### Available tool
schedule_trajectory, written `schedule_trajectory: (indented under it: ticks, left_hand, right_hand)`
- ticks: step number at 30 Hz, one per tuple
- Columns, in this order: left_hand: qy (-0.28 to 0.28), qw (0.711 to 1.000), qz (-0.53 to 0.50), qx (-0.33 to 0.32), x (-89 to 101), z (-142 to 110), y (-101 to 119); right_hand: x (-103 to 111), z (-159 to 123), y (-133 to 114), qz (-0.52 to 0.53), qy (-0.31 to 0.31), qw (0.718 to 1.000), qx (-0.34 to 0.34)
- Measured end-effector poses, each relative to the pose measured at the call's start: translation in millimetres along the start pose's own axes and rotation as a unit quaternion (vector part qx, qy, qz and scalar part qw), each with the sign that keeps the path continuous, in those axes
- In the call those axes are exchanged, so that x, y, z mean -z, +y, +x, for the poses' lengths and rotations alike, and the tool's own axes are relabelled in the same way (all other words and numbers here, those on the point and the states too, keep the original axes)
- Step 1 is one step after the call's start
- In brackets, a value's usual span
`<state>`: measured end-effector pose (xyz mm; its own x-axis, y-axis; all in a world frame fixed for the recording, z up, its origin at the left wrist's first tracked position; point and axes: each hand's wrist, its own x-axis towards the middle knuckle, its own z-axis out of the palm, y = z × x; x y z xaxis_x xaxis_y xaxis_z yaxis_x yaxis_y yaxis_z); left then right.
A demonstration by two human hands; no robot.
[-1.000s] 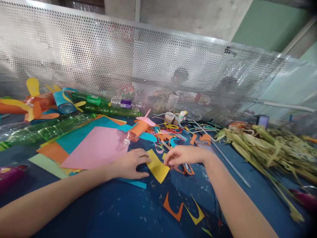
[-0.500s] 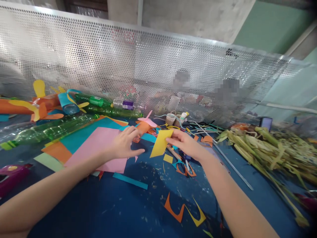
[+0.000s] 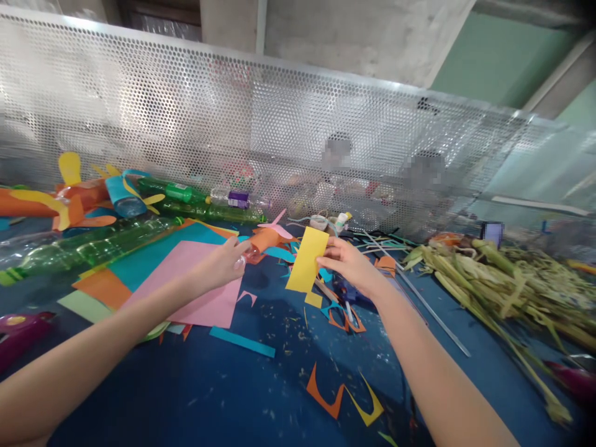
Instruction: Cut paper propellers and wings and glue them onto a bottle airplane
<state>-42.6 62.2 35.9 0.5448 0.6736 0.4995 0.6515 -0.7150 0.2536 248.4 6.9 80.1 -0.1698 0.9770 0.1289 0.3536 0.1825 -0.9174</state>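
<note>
My right hand (image 3: 351, 264) pinches a yellow paper strip (image 3: 307, 257) by its right edge and holds it upright above the table. My left hand (image 3: 226, 264) is closed at the clear end of a small plastic bottle (image 3: 264, 241) wrapped in orange paper, with pink paper blades on top. Part of that grip is hidden behind the hand. Under my left forearm lies a pink paper sheet (image 3: 186, 267), on top of teal, orange and green sheets. Below the yellow strip are a small yellow scrap (image 3: 313, 300) and orange and blue cut-outs (image 3: 344, 318).
Green plastic bottles (image 3: 107, 239) and paper-covered bottle models (image 3: 88, 198) lie at the left, with a purple glue gun (image 3: 23, 332) nearer. Dry corn husks (image 3: 493, 279) cover the right. A perforated metal panel (image 3: 279, 124) stands behind. A blue strip (image 3: 242, 342) lies in front.
My left hand has gone from spread fingers to closed at the orange-wrapped bottle, which has tilted. The yellow strip in my right hand has turned more face-on and risen slightly.
</note>
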Motion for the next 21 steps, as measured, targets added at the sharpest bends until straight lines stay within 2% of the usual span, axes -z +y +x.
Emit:
schedule_trajectory:
  ticks: [3, 9, 12, 16, 19, 21]
  left_hand:
    - [0.032, 0.999, 0.025, 0.012, 13.8, 8.8, 12.7]
    - [0.205, 0.979, 0.0, 0.004, 39.6, 13.3, 33.4]
    - [0.255, 0.967, -0.019, -0.006, 51.4, 9.7, 43.0]
    - [0.266, 0.96, -0.087, -0.001, 59.0, 3.0, 55.4]
    - [0.223, 0.954, -0.202, 0.011, 57.6, 2.9, 64.6]
    - [0.182, 0.939, -0.293, 0.013, 55.1, 7.2, 72.1]
  right_hand:
    - [2.9, 2.1, 4.4, -0.006, 0.007, 1.0, 0.008]
    - [3.4, 2.5, 1.6, 0.017, -0.002, 1.0, 0.026]
    - [4.4, 0.5, -2.4, 0.036, 0.005, 0.999, 0.041]
    - [4.2, -4.1, -10.6, 0.101, 0.051, 0.993, 0.022]
    - [0.2, -8.6, -21.9, 0.139, 0.112, 0.983, 0.044]
    - [-3.6, -12.8, -31.4, 0.155, 0.128, 0.977, 0.067]
